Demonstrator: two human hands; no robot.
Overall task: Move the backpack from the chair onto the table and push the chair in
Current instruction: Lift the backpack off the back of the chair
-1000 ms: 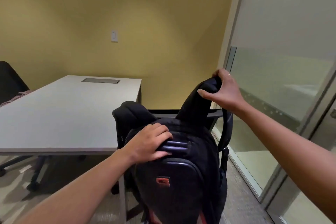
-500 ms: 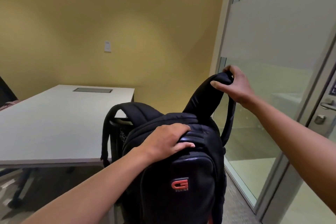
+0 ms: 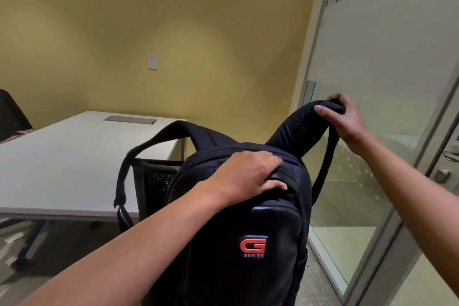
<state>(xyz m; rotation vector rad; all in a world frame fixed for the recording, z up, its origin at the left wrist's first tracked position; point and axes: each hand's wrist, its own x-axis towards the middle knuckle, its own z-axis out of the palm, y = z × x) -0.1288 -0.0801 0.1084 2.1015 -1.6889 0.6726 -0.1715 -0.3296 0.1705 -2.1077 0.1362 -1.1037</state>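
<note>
Head view: backpack (image 3: pixel 248 243) is rising off the chair (image 3: pixel 156 181) since a second ago. Left hand (image 3: pixel 248 176) is gripping its top, right hand (image 3: pixel 347 119) is clenching the strap (image 3: pixel 298 126); surface (image 3: pixel 62 161) is lying left of both.

Black backpack (image 3: pixel 248 231) w/ red G logo, upright, beside white table (image 3: pixel 62 156); mesh chair (image 3: pixel 154 181) back behind it.
</note>
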